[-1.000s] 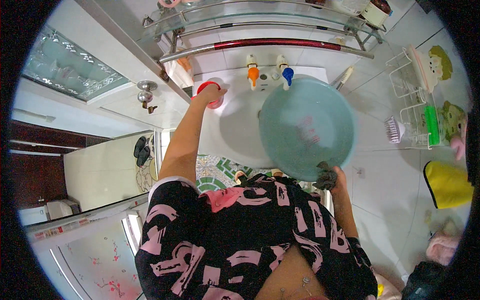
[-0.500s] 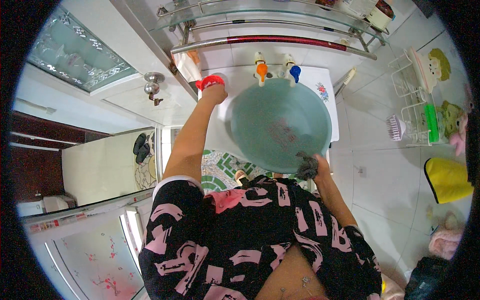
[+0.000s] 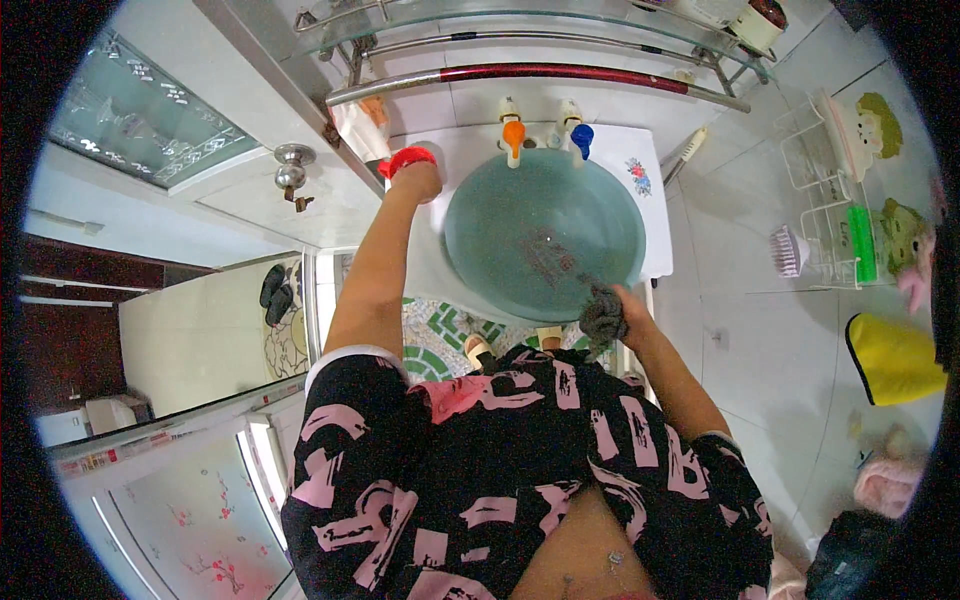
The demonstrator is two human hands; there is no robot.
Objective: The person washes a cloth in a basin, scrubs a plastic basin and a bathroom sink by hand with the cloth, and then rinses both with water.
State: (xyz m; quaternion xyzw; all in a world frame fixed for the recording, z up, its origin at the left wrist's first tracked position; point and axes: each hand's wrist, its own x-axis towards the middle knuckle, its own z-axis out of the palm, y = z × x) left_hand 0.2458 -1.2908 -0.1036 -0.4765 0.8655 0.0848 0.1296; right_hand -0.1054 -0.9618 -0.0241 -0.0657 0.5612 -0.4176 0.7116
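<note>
My left hand (image 3: 417,182) is at the back left corner of the white sink, at a small red object (image 3: 408,158) whose kind I cannot make out. Its fingers are mostly hidden and appear closed on that object. A large grey-green basin (image 3: 470,240) rests on the sink, with water and a dark reddish patch at its bottom. Closed around a bunched dark grey cloth (image 3: 604,318), my right hand (image 3: 632,318) is at the basin's near right rim. The cloth hangs over this rim, partly outside the basin.
Orange (image 3: 514,138) and blue (image 3: 582,138) tap handles stand behind the basin. Above them run a towel bar (image 3: 560,74) and a glass shelf. A wire rack (image 3: 828,215) with brushes hangs on the right wall, above a yellow cloth (image 3: 893,360). A door knob (image 3: 292,168) is at left.
The view has shifted slightly. My right hand and the grey cloth have moved a little toward me at the basin's rim, and more cloth shows. My left hand stays at the red object.
</note>
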